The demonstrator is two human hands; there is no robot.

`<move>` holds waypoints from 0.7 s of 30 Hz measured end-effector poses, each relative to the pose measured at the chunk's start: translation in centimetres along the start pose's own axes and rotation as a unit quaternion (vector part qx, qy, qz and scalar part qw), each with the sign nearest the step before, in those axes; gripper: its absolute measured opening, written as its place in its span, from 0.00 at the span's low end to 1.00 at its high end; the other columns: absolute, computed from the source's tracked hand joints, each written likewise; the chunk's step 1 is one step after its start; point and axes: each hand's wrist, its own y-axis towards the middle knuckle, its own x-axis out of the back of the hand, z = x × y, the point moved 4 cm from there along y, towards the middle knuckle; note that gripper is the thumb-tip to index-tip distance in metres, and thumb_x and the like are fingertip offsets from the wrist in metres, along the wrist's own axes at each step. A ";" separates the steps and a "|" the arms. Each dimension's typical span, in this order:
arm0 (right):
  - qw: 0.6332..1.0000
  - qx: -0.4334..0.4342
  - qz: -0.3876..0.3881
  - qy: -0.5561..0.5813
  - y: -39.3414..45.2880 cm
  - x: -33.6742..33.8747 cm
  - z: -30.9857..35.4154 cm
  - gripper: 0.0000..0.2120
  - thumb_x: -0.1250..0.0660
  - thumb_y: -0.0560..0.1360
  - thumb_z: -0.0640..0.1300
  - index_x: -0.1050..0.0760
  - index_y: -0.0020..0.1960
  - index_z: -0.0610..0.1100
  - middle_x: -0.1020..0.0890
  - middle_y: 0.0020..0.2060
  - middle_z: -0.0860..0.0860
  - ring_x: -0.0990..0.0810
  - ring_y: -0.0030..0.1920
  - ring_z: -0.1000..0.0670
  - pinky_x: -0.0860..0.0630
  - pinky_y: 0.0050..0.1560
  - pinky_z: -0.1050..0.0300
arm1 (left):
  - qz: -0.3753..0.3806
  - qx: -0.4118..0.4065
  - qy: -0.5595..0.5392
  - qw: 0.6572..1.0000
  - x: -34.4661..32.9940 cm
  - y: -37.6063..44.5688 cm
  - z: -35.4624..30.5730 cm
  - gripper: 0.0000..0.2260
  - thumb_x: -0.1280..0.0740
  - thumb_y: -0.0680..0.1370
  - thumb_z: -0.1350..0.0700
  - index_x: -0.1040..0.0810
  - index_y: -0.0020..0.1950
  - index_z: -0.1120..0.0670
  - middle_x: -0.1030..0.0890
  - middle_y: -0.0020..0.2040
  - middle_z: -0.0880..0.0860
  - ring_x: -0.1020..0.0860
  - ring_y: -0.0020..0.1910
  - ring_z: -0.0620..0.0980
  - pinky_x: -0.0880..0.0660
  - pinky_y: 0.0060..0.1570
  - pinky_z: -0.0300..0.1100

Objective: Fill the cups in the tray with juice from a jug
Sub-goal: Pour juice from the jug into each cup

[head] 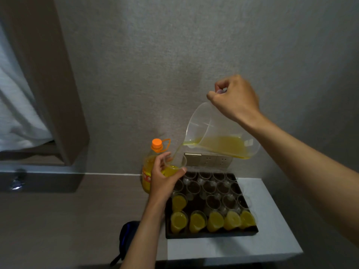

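My right hand grips the handle of a clear plastic jug, tilted spout-down to the left with orange juice in its lower side. A thin stream of juice runs from the spout into a clear cup that my left hand holds above the tray's far left corner; the cup is partly full. The black tray on the white table holds several cups: the near row and one behind it at the left are full of juice, the others stand empty.
A large juice bottle with an orange cap stands left of the tray, behind my left hand. A wall socket plate sits behind the tray. A dark blue pouch lies left of the white table. A curtain hangs at the far left.
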 end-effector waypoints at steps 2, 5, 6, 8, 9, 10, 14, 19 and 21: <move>1.000 0.001 0.002 0.000 -0.1 0.1 0.1 0.14 0.33 0.71 0.47 0.29 0.33 0.39 0.30 0.25 0.49 0.29 0.29 0.49 0.35 0.33 0.60 | 0.000 0.001 -0.001 1.000 0.0 -0.1 -0.1 0.27 0.20 0.69 0.63 0.23 0.64 0.48 0.19 0.62 0.46 0.23 0.63 0.40 0.24 0.59 0.34; 1.000 0.001 0.005 0.001 -0.1 0.1 0.1 0.14 0.33 0.71 0.47 0.29 0.33 0.39 0.30 0.26 0.49 0.30 0.29 0.48 0.35 0.33 0.59 | 0.003 0.004 -0.004 1.000 0.1 -0.3 -0.2 0.27 0.20 0.69 0.63 0.23 0.65 0.49 0.20 0.62 0.46 0.23 0.64 0.41 0.24 0.61 0.37; 1.000 0.000 0.005 0.003 -0.1 0.1 0.1 0.14 0.33 0.71 0.47 0.28 0.33 0.39 0.30 0.26 0.49 0.29 0.30 0.48 0.35 0.32 0.59 | 0.004 0.004 -0.005 1.000 0.1 -0.3 -0.1 0.27 0.20 0.69 0.63 0.23 0.65 0.50 0.20 0.63 0.47 0.23 0.64 0.42 0.25 0.62 0.38; 1.000 0.000 0.005 0.008 -0.1 0.1 0.1 0.14 0.33 0.71 0.47 0.28 0.34 0.38 0.30 0.26 0.49 0.29 0.30 0.48 0.35 0.32 0.58 | 0.003 0.002 -0.006 1.000 0.1 -0.4 -0.2 0.27 0.20 0.69 0.63 0.23 0.64 0.49 0.20 0.63 0.47 0.23 0.65 0.42 0.25 0.61 0.37; 1.000 0.000 0.006 0.009 -0.1 0.1 0.2 0.14 0.33 0.71 0.47 0.28 0.34 0.38 0.30 0.26 0.49 0.29 0.30 0.48 0.35 0.33 0.58 | 0.002 0.002 -0.006 1.000 0.1 -0.4 -0.2 0.27 0.20 0.69 0.63 0.23 0.64 0.49 0.20 0.63 0.47 0.23 0.65 0.42 0.25 0.60 0.36; 1.000 0.002 0.007 0.009 -0.2 0.1 0.2 0.14 0.33 0.71 0.47 0.27 0.35 0.37 0.30 0.26 0.49 0.29 0.30 0.48 0.35 0.33 0.58 | 0.003 0.002 -0.007 1.000 0.2 -0.4 -0.2 0.27 0.20 0.69 0.63 0.23 0.64 0.49 0.19 0.63 0.47 0.23 0.65 0.42 0.24 0.59 0.35; 1.000 0.007 0.009 0.011 -0.4 0.2 0.4 0.14 0.33 0.71 0.47 0.27 0.34 0.38 0.29 0.26 0.50 0.30 0.30 0.49 0.35 0.34 0.59 | 0.004 0.007 -0.011 1.000 0.3 -0.7 -0.2 0.27 0.20 0.69 0.64 0.23 0.64 0.49 0.19 0.63 0.48 0.22 0.64 0.42 0.24 0.54 0.31; 1.000 0.005 0.006 0.014 -0.6 0.1 0.3 0.14 0.33 0.71 0.47 0.28 0.35 0.37 0.30 0.25 0.50 0.28 0.30 0.49 0.34 0.34 0.58 | 0.002 0.008 -0.014 1.000 0.4 -1.1 -0.3 0.26 0.20 0.69 0.63 0.23 0.64 0.48 0.19 0.63 0.48 0.23 0.64 0.42 0.24 0.56 0.34; 1.000 0.005 0.008 0.014 -0.7 0.2 0.3 0.14 0.33 0.71 0.48 0.28 0.35 0.37 0.29 0.26 0.50 0.27 0.31 0.47 0.33 0.35 0.57 | 0.000 0.008 -0.012 1.000 0.3 -1.2 -0.3 0.26 0.20 0.69 0.63 0.23 0.64 0.48 0.19 0.62 0.48 0.23 0.65 0.43 0.24 0.57 0.37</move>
